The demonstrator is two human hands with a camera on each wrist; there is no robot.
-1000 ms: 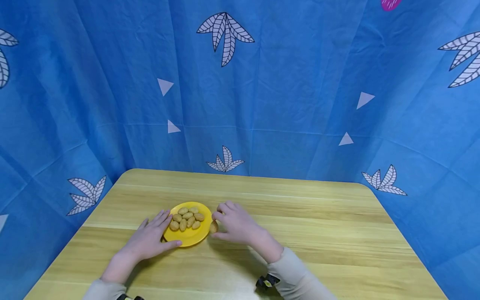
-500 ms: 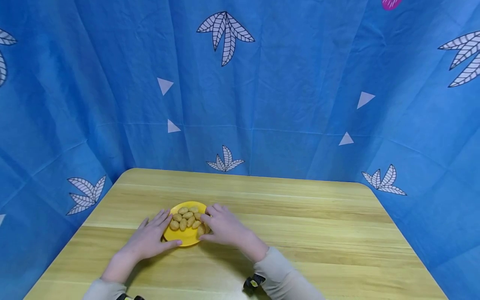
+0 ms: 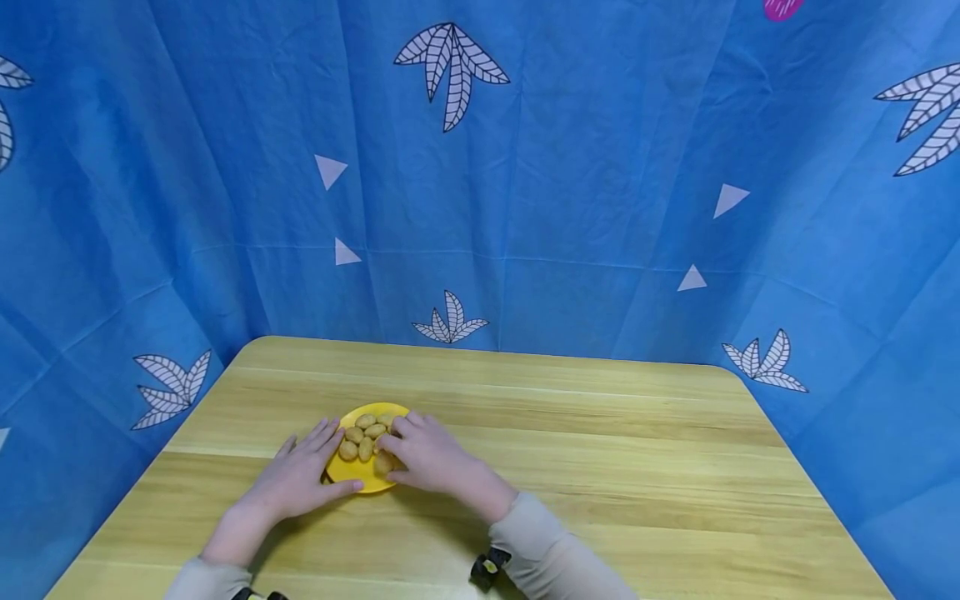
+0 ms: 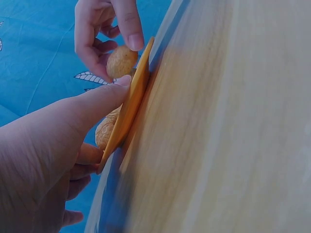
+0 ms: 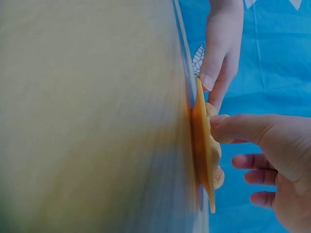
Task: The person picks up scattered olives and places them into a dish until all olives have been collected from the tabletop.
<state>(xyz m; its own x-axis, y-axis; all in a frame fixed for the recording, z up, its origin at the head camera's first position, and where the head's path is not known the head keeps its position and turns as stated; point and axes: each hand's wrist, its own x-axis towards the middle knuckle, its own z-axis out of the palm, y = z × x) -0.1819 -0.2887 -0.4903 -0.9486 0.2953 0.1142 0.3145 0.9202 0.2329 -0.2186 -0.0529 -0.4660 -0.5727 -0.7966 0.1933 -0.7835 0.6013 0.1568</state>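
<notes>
A round yellow plate (image 3: 351, 475) bears several tan, oval walnuts (image 3: 365, 422); the left wrist view shows wrinkled shells. My left hand (image 3: 294, 481) rests on the plate's left rim, thumb and fingers spread and fairly straight, the thumb (image 4: 109, 94) lying over the near edge. Above the right part of the plate, my right hand (image 3: 435, 458) pinches a walnut (image 4: 121, 61) between thumb and fingers. Whether that walnut touches the plate I cannot tell. The right hand covers some of the other walnuts in the head view.
The plate sits on the left half of a light wooden table (image 3: 600, 467) with rounded far corners. A blue curtain (image 3: 570, 167) with white leaf prints hangs behind and beside it. Black straps with small devices (image 3: 487, 567) are on the wrists.
My right hand has moved left with its walnut, from beside the plate's right edge to over the plate. The left hand and the plate stay in place.
</notes>
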